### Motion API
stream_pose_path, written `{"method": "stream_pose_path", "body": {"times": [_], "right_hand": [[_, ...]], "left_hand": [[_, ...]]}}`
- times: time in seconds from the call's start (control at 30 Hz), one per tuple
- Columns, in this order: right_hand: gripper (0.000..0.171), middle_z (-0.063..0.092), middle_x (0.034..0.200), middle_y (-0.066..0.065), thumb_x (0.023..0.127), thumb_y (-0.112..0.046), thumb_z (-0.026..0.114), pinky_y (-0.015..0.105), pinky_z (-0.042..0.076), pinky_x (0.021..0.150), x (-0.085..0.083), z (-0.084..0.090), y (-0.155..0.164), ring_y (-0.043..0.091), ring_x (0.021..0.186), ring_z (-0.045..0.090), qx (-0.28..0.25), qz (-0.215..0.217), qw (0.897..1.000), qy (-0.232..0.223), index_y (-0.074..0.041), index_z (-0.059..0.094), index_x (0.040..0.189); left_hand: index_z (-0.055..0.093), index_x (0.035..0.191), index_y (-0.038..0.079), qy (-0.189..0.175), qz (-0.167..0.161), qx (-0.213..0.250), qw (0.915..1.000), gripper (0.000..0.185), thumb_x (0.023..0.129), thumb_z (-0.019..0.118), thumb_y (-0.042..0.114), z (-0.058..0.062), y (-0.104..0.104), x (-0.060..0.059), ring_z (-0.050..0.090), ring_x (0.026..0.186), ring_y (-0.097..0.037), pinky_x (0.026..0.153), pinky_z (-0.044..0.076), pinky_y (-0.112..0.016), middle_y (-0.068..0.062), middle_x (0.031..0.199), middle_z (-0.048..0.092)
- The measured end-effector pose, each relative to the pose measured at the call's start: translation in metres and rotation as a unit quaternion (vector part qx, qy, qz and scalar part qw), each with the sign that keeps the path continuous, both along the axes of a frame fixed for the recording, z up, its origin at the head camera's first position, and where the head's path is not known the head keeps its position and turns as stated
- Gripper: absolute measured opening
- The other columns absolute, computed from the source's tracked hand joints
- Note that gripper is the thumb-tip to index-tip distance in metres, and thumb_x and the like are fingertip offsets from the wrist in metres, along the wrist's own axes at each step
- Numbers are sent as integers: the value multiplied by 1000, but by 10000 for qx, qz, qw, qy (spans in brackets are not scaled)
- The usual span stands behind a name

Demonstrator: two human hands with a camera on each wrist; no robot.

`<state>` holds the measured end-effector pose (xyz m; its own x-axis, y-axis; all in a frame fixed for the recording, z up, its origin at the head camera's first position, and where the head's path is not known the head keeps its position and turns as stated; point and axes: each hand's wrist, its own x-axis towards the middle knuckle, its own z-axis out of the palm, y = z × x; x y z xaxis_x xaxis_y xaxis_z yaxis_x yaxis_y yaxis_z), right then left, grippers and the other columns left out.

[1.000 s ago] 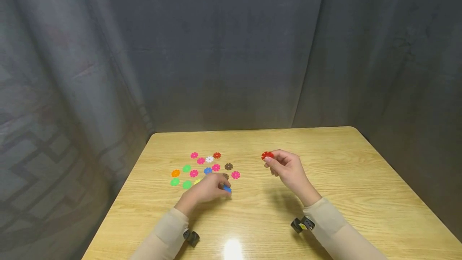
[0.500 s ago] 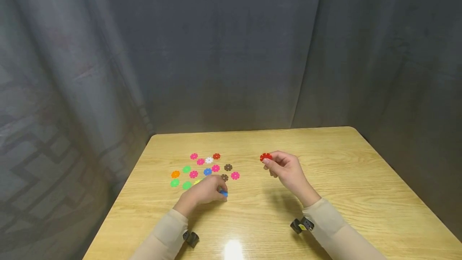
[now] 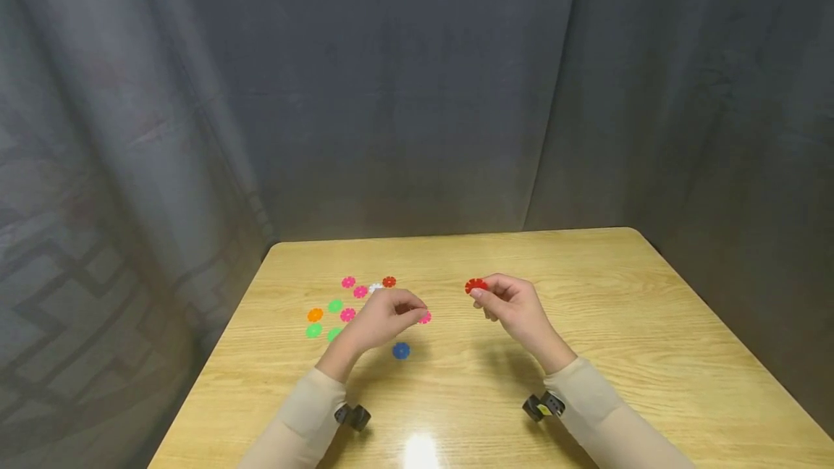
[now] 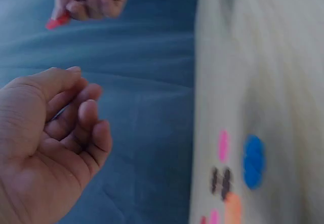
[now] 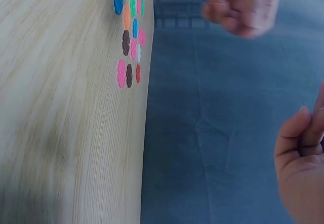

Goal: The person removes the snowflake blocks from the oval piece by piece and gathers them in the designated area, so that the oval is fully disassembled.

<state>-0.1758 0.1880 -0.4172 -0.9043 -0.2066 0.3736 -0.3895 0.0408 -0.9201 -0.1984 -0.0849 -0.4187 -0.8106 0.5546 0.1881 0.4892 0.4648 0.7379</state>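
In the head view my right hand (image 3: 515, 308) pinches a red snowflake disc (image 3: 476, 286), a flat notched plastic piece, between thumb and fingers above the table. The left wrist view also catches that red disc (image 4: 56, 22) at the fingertips. My left hand (image 3: 384, 318) hovers over the spread of discs, its fingers loosely bent; from its own wrist camera nothing shows in the left hand (image 4: 55, 143). A blue disc (image 3: 401, 350) lies flat on the wood just below it. Near the left fingertips is a pink disc (image 3: 426, 318), partly covered. The right wrist view hides what the right fingers hold.
More discs lie on the table's left half, among them an orange one (image 3: 316, 315), a green one (image 3: 314, 330) and a red one (image 3: 389, 281). Several others are behind the left hand. Grey curtains (image 3: 404, 93) hang behind the wooden table (image 3: 651, 353).
The left hand has set the blue disc down on the table, let go and risen away from it. The right hand, still pinching the red disc, has drifted slightly left.
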Motion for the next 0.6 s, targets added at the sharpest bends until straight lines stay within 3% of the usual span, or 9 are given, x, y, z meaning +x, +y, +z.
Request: {"method": "stream_pose_path", "body": {"times": [0.23, 0.47, 0.6], "right_hand": [[9, 66, 79, 16, 93, -8, 68, 26, 47, 51, 1, 1, -4, 15, 58, 52, 132, 149, 9998, 100, 1, 69, 93], [8, 65, 78, 14, 95, -2, 63, 28, 46, 52, 3, 3, -7, 15, 59, 50, 258, 334, 9990, 127, 3, 68, 94], [8, 64, 78, 17, 95, 2, 61, 29, 47, 52, 3, 4, -7, 17, 59, 50, 317, 410, 9985, 190, 7, 67, 95]], "left_hand": [[74, 103, 18, 143, -103, 795, 9967, 16, 96, 66, 30, 24, 18, 1, 55, 56, -17, 50, 51, -32, 8, 92, 70], [74, 107, 18, 107, -14, 833, 9965, 16, 95, 68, 26, 35, 33, 5, 63, 81, -12, 71, 55, -32, 6, 101, 71], [74, 105, 16, 193, -30, 861, 9961, 17, 95, 68, 28, 36, 40, 5, 62, 78, -13, 66, 54, -32, 6, 98, 71]]}}
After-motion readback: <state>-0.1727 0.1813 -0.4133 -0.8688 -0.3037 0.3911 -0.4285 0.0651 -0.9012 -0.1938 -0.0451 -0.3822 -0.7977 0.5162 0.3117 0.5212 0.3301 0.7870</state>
